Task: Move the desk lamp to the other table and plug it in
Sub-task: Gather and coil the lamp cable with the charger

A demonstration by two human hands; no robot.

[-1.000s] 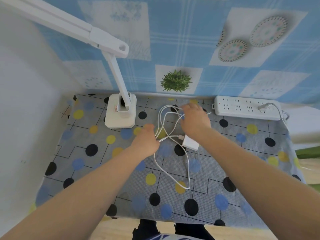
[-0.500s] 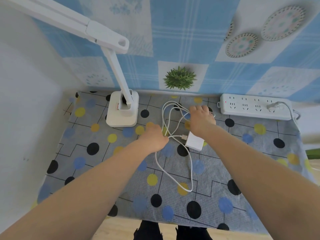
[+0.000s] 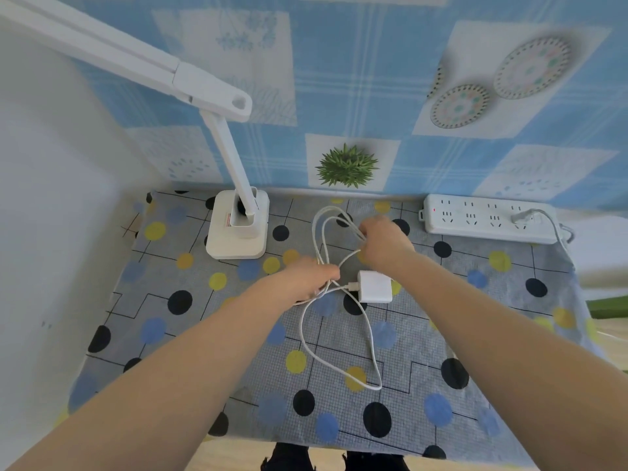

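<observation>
The white desk lamp stands on its square base [image 3: 238, 232] at the back left of the table, its arm [image 3: 112, 52] reaching up and to the left. Its white cable [image 3: 368, 334] lies in loose loops in the middle of the table. A white power adapter [image 3: 375, 286] sits at the cable's end between my hands. My left hand [image 3: 306, 278] grips several strands where the loops cross. My right hand [image 3: 385, 241] pinches the strands of the upper loop. A white power strip [image 3: 475, 220] lies at the back right.
The table wears a grey cloth [image 3: 170, 321] with black, blue and yellow dots. A white plug and lead [image 3: 525, 215] occupy the strip's right-hand socket. A patterned blue wall rises behind, a white wall stands at the left. The table's front edge is near my legs.
Both hands stay on the cable; my right hand has drawn slightly nearer the left, gathering the upper loop. The view has shifted a little; the lamp and adapter have not moved.
</observation>
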